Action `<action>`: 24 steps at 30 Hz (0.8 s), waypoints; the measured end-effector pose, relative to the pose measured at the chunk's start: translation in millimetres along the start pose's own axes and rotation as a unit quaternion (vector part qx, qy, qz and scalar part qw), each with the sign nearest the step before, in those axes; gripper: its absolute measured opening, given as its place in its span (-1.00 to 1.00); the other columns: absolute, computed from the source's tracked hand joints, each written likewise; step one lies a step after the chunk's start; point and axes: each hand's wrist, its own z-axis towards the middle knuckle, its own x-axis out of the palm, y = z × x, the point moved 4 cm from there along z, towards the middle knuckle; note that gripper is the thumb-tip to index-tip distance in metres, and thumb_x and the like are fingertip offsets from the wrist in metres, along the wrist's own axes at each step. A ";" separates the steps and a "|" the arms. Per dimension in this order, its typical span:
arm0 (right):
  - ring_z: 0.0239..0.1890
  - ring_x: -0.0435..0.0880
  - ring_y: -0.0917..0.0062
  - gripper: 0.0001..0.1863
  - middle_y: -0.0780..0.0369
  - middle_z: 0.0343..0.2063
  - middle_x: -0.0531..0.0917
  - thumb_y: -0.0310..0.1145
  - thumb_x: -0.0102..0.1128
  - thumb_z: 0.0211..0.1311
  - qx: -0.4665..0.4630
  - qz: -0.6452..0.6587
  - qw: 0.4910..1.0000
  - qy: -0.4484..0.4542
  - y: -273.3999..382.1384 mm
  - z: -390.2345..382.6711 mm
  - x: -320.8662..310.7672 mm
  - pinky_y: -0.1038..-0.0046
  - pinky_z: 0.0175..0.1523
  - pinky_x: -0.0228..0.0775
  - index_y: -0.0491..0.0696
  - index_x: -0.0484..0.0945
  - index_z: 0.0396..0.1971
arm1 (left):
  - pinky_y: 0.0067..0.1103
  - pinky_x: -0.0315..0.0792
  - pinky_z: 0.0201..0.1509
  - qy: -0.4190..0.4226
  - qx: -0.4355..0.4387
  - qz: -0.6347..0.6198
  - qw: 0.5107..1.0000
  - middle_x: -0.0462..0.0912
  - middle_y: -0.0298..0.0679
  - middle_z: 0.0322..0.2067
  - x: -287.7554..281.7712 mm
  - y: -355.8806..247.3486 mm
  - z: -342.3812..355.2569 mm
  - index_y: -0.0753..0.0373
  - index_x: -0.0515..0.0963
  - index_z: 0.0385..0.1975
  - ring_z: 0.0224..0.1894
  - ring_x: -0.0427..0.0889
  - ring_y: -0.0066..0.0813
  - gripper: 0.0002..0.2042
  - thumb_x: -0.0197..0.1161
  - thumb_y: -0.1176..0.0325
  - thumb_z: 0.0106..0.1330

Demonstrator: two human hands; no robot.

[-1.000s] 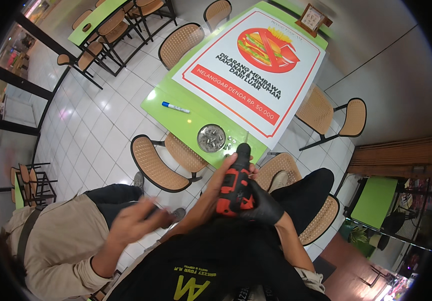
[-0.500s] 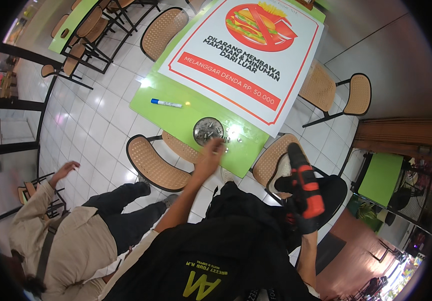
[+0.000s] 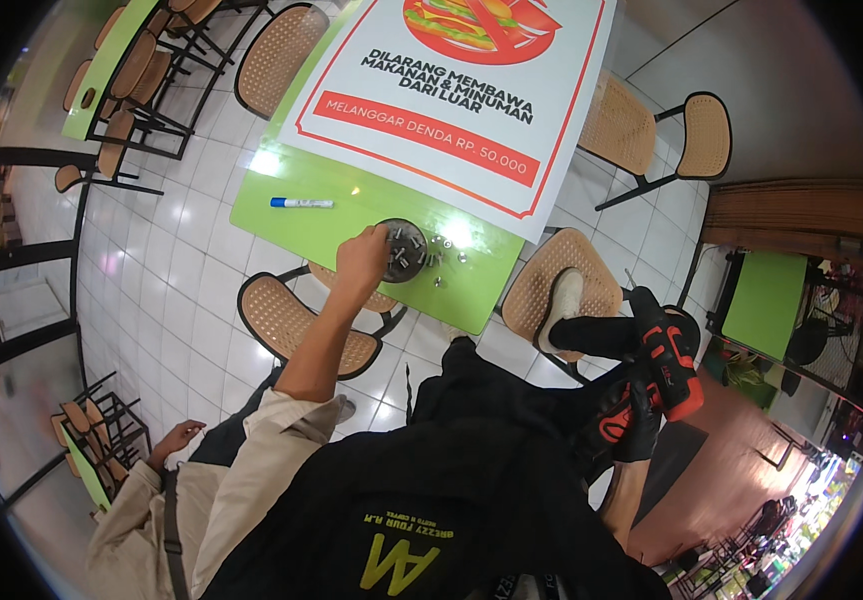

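Observation:
On the green table (image 3: 271,230) stands a round, dark metal-looking dish (image 3: 419,270) holding several small metal pieces, perhaps anchors or screws. My left hand (image 3: 361,262) is closed at its left rim, fingers curled onto the edge; the fingertips are partly hidden. Just right of the dish lie several loose metal pieces (image 3: 438,258). My right hand (image 3: 636,425), in a black glove, grips a red and black cordless drill (image 3: 669,365) out to the right, away from the table. A slim bit points up from its front. A blue-capped white marker (image 3: 301,203) rests left of the dish.
A large white poster (image 3: 431,150) with a burger picture covers the far tabletop. Rattan-seated chairs (image 3: 291,320) ring the table; my shoe (image 3: 566,305) rests on the right-hand chair seat. Another person in beige (image 3: 136,530) is at lower left, one hand (image 3: 181,437) near that body.
My left hand has moved from the dish's lower right to its left rim. The drill has swung outward to the right. At left, the other person has lowered their hand.

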 end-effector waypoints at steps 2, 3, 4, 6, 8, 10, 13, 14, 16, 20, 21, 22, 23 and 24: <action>-0.44 0.62 0.58 -0.54 0.29 -0.36 0.60 -0.51 0.27 0.13 0.012 0.018 1.000 -0.003 -1.7 -0.8 1.7 0.48 -0.36 0.48 -0.08 0.42 0.06 | -0.25 0.52 -0.31 0.046 -0.026 0.008 0.999 0.63 -0.12 -0.38 -1.0 -5.1 -7.7 0.23 0.50 -0.35 -0.39 0.65 -0.07 -0.85 0.23 0.35 0.12; -0.44 0.62 0.58 -0.54 0.29 -0.36 0.60 -0.51 0.27 0.13 0.019 0.027 0.999 -0.004 -2.2 -1.9 2.2 0.48 -0.36 0.49 -0.08 0.42 0.06 | -0.25 0.52 -0.30 0.068 -0.039 0.012 0.997 0.63 -0.11 -0.36 0.1 -7.1 -11.7 0.23 0.51 -0.34 -0.38 0.65 -0.07 -0.83 0.24 0.34 0.11; -0.44 0.62 0.58 -0.54 0.29 -0.36 0.60 -0.51 0.27 0.13 0.024 0.037 0.999 -0.002 -2.6 -1.7 4.6 0.48 -0.36 0.49 -0.08 0.42 0.06 | -0.24 0.52 -0.28 0.077 -0.048 0.012 0.996 0.64 -0.11 -0.36 1.0 -8.7 -15.8 0.23 0.51 -0.33 -0.36 0.65 -0.06 -0.82 0.26 0.32 0.11; -0.44 0.62 0.57 -0.54 0.29 -0.36 0.60 -0.51 0.27 0.13 0.034 0.053 0.998 -0.001 -4.0 -1.6 7.0 0.48 -0.36 0.49 -0.08 0.42 0.06 | -0.23 0.51 -0.24 0.093 -0.065 0.011 0.993 0.65 -0.10 -0.37 5.2 -10.1 -22.0 0.22 0.51 -0.31 -0.32 0.65 -0.05 -0.79 0.30 0.30 0.11; -0.44 0.62 0.57 -0.54 0.29 -0.36 0.60 -0.51 0.27 0.13 0.043 0.070 0.997 -0.004 -6.5 -3.0 9.8 0.48 -0.36 0.49 -0.08 0.42 0.06 | -0.23 0.51 -0.22 0.100 -0.089 0.011 0.991 0.66 -0.11 -0.38 8.6 -7.9 -22.6 0.22 0.52 -0.29 -0.30 0.65 -0.04 -0.79 0.29 0.32 0.11; -0.44 0.62 0.57 -0.54 0.29 -0.36 0.60 -0.51 0.27 0.13 0.046 0.088 0.995 -0.008 -7.1 -2.2 10.1 0.48 -0.36 0.49 -0.08 0.42 0.06 | -0.23 0.51 -0.21 0.103 -0.105 0.004 0.989 0.67 -0.10 -0.37 11.9 -5.2 -23.8 0.22 0.53 -0.26 -0.29 0.65 -0.04 -0.79 0.28 0.35 0.11; -0.44 0.62 0.56 -0.55 0.28 -0.36 0.59 -0.51 0.27 0.13 0.055 0.112 0.992 -0.013 -8.7 -0.5 12.3 0.48 -0.36 0.49 -0.08 0.42 0.06 | -0.23 0.51 -0.20 0.094 -0.112 -0.022 0.989 0.68 -0.09 -0.36 11.7 -1.0 -24.4 0.21 0.54 -0.22 -0.28 0.66 -0.04 -0.78 0.26 0.37 0.13; -0.44 0.62 0.56 -0.55 0.28 -0.35 0.59 -0.50 0.27 0.14 0.058 0.123 0.991 -0.016 -9.3 0.4 12.8 0.48 -0.36 0.49 -0.08 0.42 0.06 | -0.23 0.50 -0.20 0.084 -0.110 -0.037 0.990 0.68 -0.08 -0.35 8.3 -1.9 -24.3 0.21 0.54 -0.21 -0.28 0.66 -0.05 -0.78 0.25 0.37 0.13; -0.44 0.62 0.56 -0.55 0.28 -0.35 0.59 -0.50 0.27 0.14 0.063 0.147 0.987 -0.023 -9.5 3.5 14.8 0.48 -0.36 0.49 -0.08 0.42 0.06 | -0.22 0.50 -0.21 0.061 -0.110 -0.065 0.990 0.67 -0.06 -0.36 5.5 -1.5 -23.4 0.22 0.54 -0.24 -0.29 0.66 -0.03 -0.80 0.23 0.38 0.14; -0.43 0.62 0.55 -0.55 0.28 -0.35 0.59 -0.50 0.27 0.14 0.065 0.202 0.976 -0.050 -8.8 9.6 15.1 0.48 -0.36 0.49 -0.08 0.41 0.06 | -0.21 0.50 -0.23 0.071 -0.131 -0.064 0.987 0.66 -0.03 -0.39 5.3 -5.8 -21.3 0.25 0.53 -0.31 -0.31 0.65 0.03 -0.85 0.22 0.38 0.15; -0.43 0.62 0.55 -0.55 0.28 -0.35 0.59 -0.50 0.26 0.14 0.065 0.214 0.973 -0.058 -8.6 11.0 15.3 0.48 -0.36 0.49 -0.08 0.41 0.06 | -0.21 0.49 -0.23 0.089 -0.140 -0.050 0.985 0.66 -0.03 -0.39 6.5 -8.8 -21.0 0.25 0.53 -0.31 -0.31 0.64 0.03 -0.84 0.24 0.37 0.14; -0.43 0.62 0.55 -0.55 0.28 -0.35 0.59 -0.50 0.26 0.14 0.063 0.226 0.970 -0.064 -9.3 12.4 14.8 0.48 -0.36 0.49 -0.08 0.41 0.06 | -0.21 0.49 -0.23 0.086 -0.142 -0.038 0.985 0.66 -0.03 -0.39 6.1 -11.4 -20.0 0.25 0.53 -0.31 -0.31 0.64 0.04 -0.83 0.25 0.37 0.13; -0.43 0.62 0.55 -0.55 0.28 -0.35 0.59 -0.50 0.26 0.14 0.063 0.238 0.967 -0.069 -10.4 13.8 14.9 0.48 -0.36 0.49 -0.08 0.41 0.06 | -0.21 0.49 -0.24 0.084 -0.143 -0.026 0.986 0.66 -0.03 -0.38 6.7 -13.4 -20.1 0.25 0.53 -0.31 -0.30 0.64 0.04 -0.82 0.27 0.36 0.12; -0.43 0.62 0.55 -0.55 0.28 -0.35 0.59 -0.50 0.26 0.14 0.062 0.248 0.964 -0.075 -10.4 14.6 14.0 0.48 -0.36 0.49 -0.08 0.41 0.06 | -0.21 0.49 -0.24 0.081 -0.145 -0.013 0.986 0.65 -0.03 -0.37 7.3 -14.3 -20.7 0.26 0.53 -0.31 -0.30 0.63 0.04 -0.81 0.29 0.35 0.10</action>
